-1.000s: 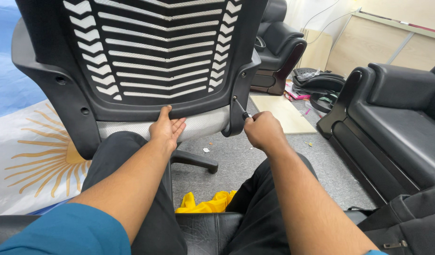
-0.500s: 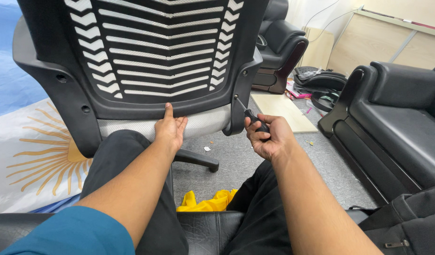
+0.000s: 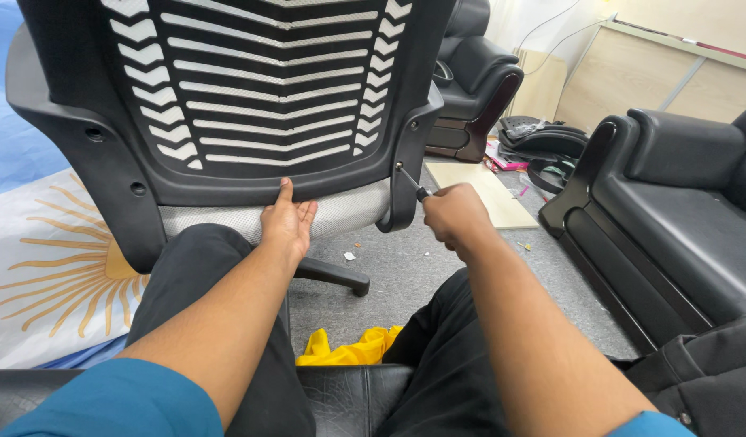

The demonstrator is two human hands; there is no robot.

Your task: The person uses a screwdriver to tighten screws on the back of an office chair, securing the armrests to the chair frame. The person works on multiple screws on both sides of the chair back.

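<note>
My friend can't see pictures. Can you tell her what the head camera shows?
A person's right hand holds a screwdriver against the frame of a black office chair, while the left hand steadies the chair's lower back edge. A black sofa stands to the right, and a yellow cloth lies on the floor.

Illumination is bright, even and diffuse, with a cool white cast. The brightest zone lies at 1 o'clock, where the pale wall (image 3: 543, 16) is close to overexposure. Soft sheen appears on the black leather sofa (image 3: 680, 202) at 3 o'clock and on the plastic chair back (image 3: 267, 97) at 12 o'clock; no hard glare is present. Shadows are faint and soft-edged: one lies under the chair seat at 6 o'clock of the left hand (image 3: 285, 222). Focus is sharp at centre, including the right hand (image 3: 454, 217). The forearms at 6 o'clock are slightly soft. Wide-angle stretching is visible toward the frame edges, strongest at 5 and 7 o'clock.
</note>
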